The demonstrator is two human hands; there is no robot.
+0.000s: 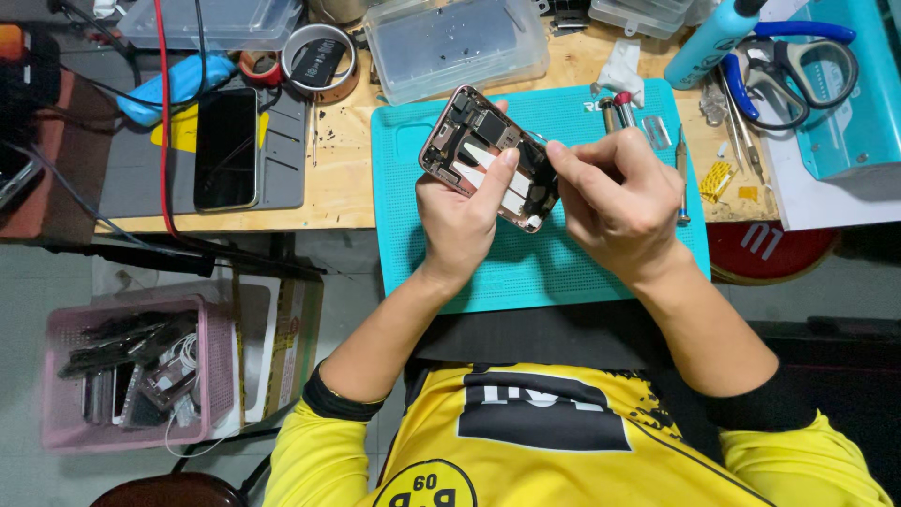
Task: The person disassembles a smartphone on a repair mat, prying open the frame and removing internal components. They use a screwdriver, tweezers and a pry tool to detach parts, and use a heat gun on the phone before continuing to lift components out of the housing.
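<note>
Head view: my left hand [460,221] grips the opened phone shell [488,155] by its edges, held tilted above the far part of the teal mat [563,263]. My right hand [615,192] has its fingers pinched narrow on a thin metal tool (tweezers, I think) at the shell's right edge. Light, stiff, fragile inside, I judge; best held by the frame.
</note>
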